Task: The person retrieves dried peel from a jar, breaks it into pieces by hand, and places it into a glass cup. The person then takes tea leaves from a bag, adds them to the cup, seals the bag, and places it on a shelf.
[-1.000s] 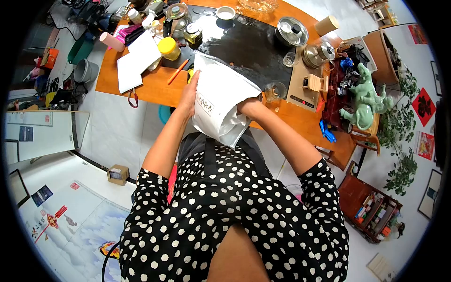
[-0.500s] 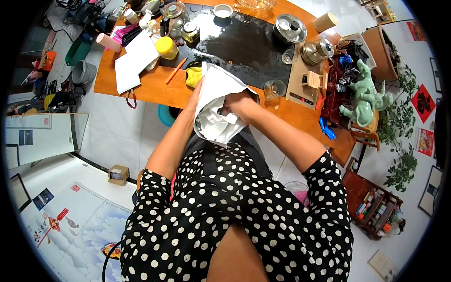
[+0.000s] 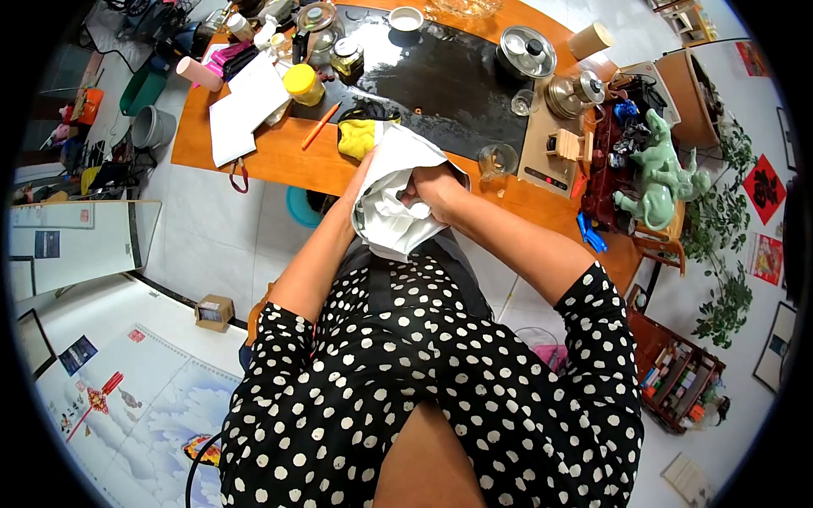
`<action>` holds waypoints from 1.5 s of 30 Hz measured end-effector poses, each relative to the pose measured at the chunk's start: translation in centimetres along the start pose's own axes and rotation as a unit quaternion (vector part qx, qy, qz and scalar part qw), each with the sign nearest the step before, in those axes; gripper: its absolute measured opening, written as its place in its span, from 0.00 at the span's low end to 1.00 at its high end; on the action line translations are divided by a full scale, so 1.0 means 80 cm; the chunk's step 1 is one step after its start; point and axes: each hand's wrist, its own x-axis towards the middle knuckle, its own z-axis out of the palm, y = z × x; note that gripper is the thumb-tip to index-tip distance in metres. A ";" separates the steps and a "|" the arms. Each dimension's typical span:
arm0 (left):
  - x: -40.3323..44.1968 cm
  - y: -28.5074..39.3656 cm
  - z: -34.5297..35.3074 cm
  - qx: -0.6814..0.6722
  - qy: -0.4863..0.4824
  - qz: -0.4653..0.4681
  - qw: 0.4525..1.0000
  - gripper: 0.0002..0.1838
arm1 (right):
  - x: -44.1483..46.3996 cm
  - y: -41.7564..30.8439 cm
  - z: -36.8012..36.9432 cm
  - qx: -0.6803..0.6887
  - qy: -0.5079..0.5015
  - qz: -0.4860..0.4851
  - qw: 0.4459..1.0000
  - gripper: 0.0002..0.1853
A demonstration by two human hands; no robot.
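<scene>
Table: wooden top (image 3: 292, 162), curved, black slab (image 3: 449, 93) set in the middle, wet patches on it; clutter along the far side and both ends.
White bag: crumpled white bag (image 3: 391, 222) up in front of the torso, overlapping the near table edge from this view; mouth turned toward the wearer. Can't tell if it touches wood.
Left hand: left hand (image 3: 362, 179) on the bag's left side, forearm angled forward and inward. Fingers mostly behind the bag; it supports that side, spread can't be told.
Right hand: right hand (image 3: 434, 190) at the mouth, back of hand up, fingers curled in among the folds. Fingertips hidden; can't tell whether they pinch the wall or something inside.
Elbows: both bent and out from the body, dotted sleeves (image 3: 584, 313) at elbow height.
Left margin: yellow pouch (image 3: 356, 138) right behind the bag's upper left corner, overlapping in view; orange pen (image 3: 322, 127) further left, bare wood strip in front of it.
Right margin: glass cup (image 3: 497, 161) just beside the bag's right rim, tightest side; wooden stand (image 3: 566, 146) well beyond.
Below: floor tile (image 3: 212, 212) open left of the left forearm; blue basin (image 3: 302, 207) partly under the table edge.
</scene>
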 end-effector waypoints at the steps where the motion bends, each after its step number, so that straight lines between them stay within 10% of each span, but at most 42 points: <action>1: 0.000 0.000 0.001 -0.009 0.020 0.001 1.000 0.33 | 0.000 -0.002 -0.002 -0.014 0.015 0.030 0.999 0.12; 4: -0.003 0.012 0.020 -0.025 0.062 0.032 0.997 0.35 | -0.009 -0.026 -0.008 -0.046 0.022 0.113 0.992 0.13; 11: -0.012 0.032 0.040 -0.003 0.139 0.091 0.986 0.35 | 0.012 -0.017 -0.004 -0.063 0.064 -0.066 0.994 0.16; 22: 0.008 0.018 0.034 -0.013 -0.022 0.102 0.994 0.29 | 0.019 -0.012 -0.008 -0.034 0.037 -0.060 0.997 0.11; 24: -0.010 0.023 0.076 -0.032 -0.029 0.133 0.990 0.27 | 0.021 -0.027 -0.011 -0.280 0.008 -0.147 0.949 0.10; 26: -0.001 0.015 0.078 -0.020 -0.027 0.153 0.988 0.26 | 0.013 -0.032 -0.009 -0.515 0.049 -0.341 0.785 0.12; 34: -0.004 0.012 0.079 0.036 -0.002 0.253 0.967 0.32 | -0.006 -0.064 0.005 -0.619 0.045 -0.309 0.721 0.10; 37: -0.021 0.017 0.084 -0.060 0.120 0.119 0.984 0.35 | -0.006 -0.053 -0.004 -0.596 0.065 -0.341 0.724 0.09; 45: 0.003 0.006 0.027 -0.154 0.050 0.104 0.981 0.32 | -0.009 -0.053 -0.008 -0.644 0.119 -0.329 0.681 0.07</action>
